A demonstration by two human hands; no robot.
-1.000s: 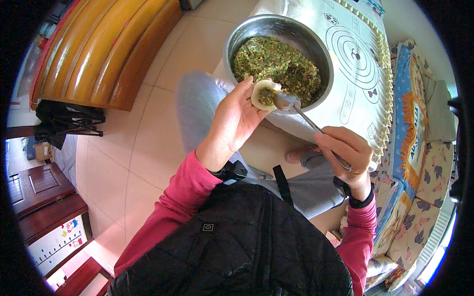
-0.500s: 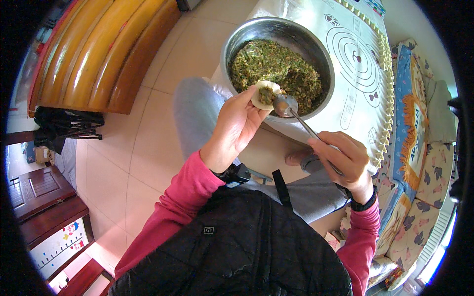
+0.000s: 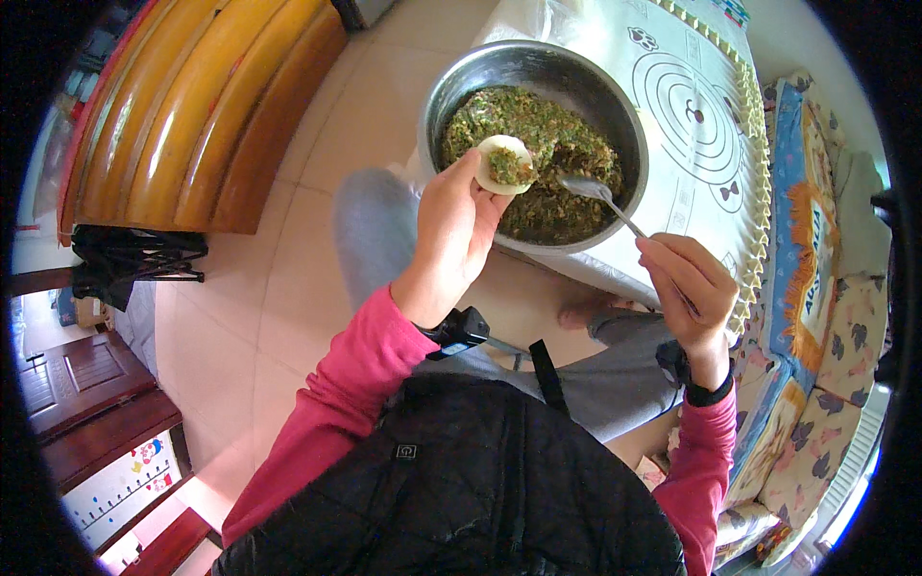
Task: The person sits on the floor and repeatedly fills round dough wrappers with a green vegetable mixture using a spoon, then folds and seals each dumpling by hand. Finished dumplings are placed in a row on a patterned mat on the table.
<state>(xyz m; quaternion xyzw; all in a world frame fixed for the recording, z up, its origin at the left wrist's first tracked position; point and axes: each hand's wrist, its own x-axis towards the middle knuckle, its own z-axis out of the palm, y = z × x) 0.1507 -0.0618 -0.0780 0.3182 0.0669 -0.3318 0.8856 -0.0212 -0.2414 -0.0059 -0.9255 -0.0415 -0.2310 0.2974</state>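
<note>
Free room: one narrow gap, which lay between the dough wrapper (image 3: 487, 161) in my left hand (image 3: 453, 228) and the spoon (image 3: 588, 188) in my right hand (image 3: 691, 288). Obstacle: the metal bowl (image 3: 595, 86), whose wall ringed the filling (image 3: 567, 134); rightward, above the white mat (image 3: 663, 197), my way stood open.

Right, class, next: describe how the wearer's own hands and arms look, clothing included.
The left hand and right hand are ungloved. Both pink sleeves end near the wrists; a boxy black device sits by the left cuff, a black strap and a dark unit by the right.
</note>
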